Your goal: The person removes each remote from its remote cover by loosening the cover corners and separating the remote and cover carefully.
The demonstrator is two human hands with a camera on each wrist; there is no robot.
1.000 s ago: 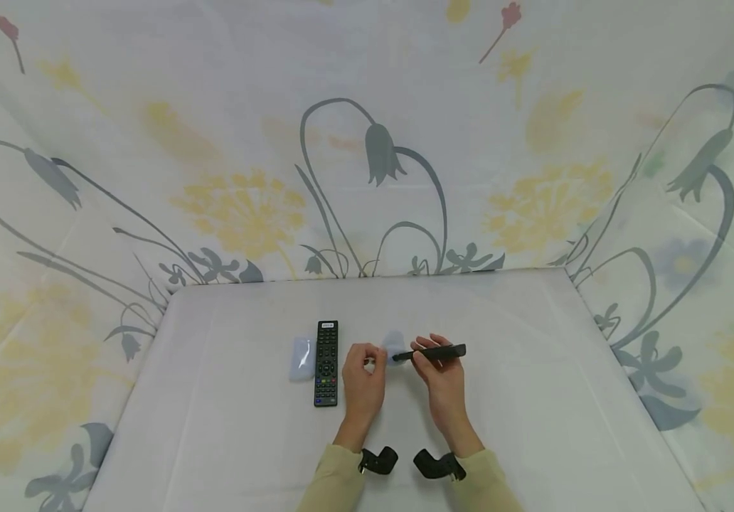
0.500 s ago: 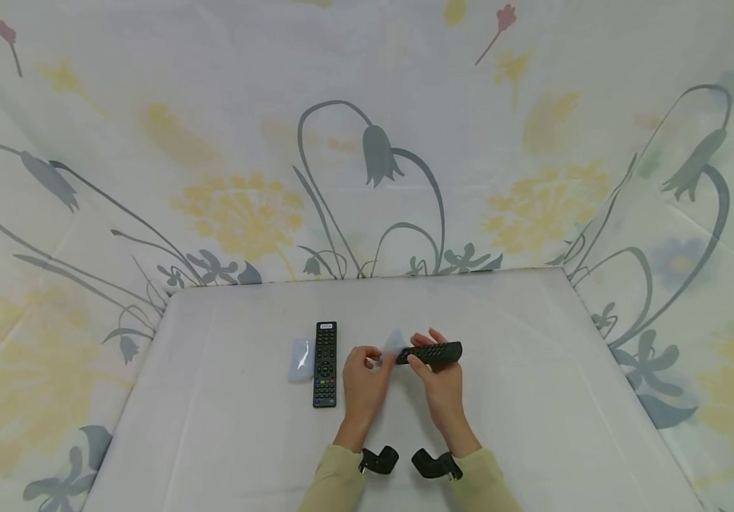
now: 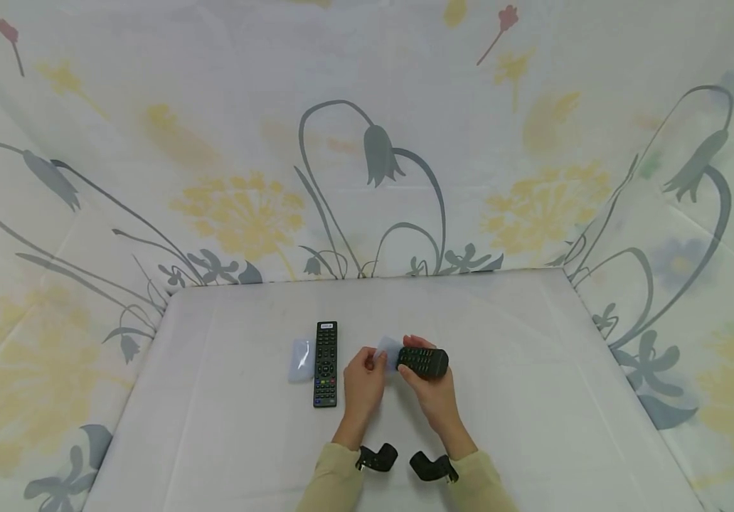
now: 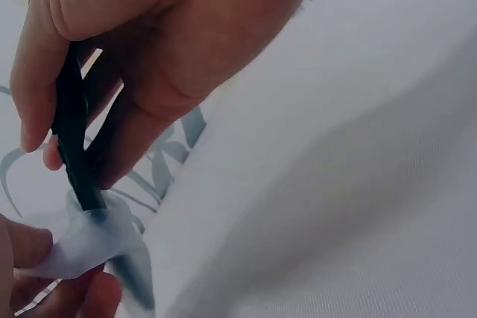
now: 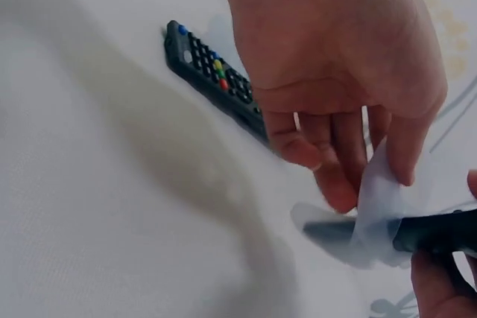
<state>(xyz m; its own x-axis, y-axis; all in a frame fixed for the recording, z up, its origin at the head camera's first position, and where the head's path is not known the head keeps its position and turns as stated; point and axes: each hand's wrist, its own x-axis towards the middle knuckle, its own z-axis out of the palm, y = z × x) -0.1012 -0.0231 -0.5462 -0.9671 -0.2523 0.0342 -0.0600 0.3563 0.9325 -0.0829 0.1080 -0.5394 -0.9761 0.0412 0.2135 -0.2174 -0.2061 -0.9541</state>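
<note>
My right hand (image 3: 436,402) grips a black remote control (image 3: 426,363) with its keypad facing up. A translucent bluish plastic sleeve (image 3: 389,350) is pinched between the thumb and fingers of my left hand (image 3: 363,387). In the right wrist view the remote's dark end shows through the film of the sleeve (image 5: 378,217), so part of it lies inside. From the left wrist view, the sleeve (image 4: 93,240) looks bunched around the remote (image 4: 71,121). Some of my right fingers are hidden beneath the remote.
Left of my hands a second, longer black remote (image 3: 325,364) lies lengthwise on the white-covered table (image 3: 232,441). Beside it is a flat, shiny bluish packet (image 3: 301,360). A flower-patterned cloth (image 3: 245,206) rises behind and at both sides.
The remote in my right hand has turned from edge-on to keypad up, and its outer end has come nearer. The sleeve has shifted slightly left. My left hand still pinches it.
</note>
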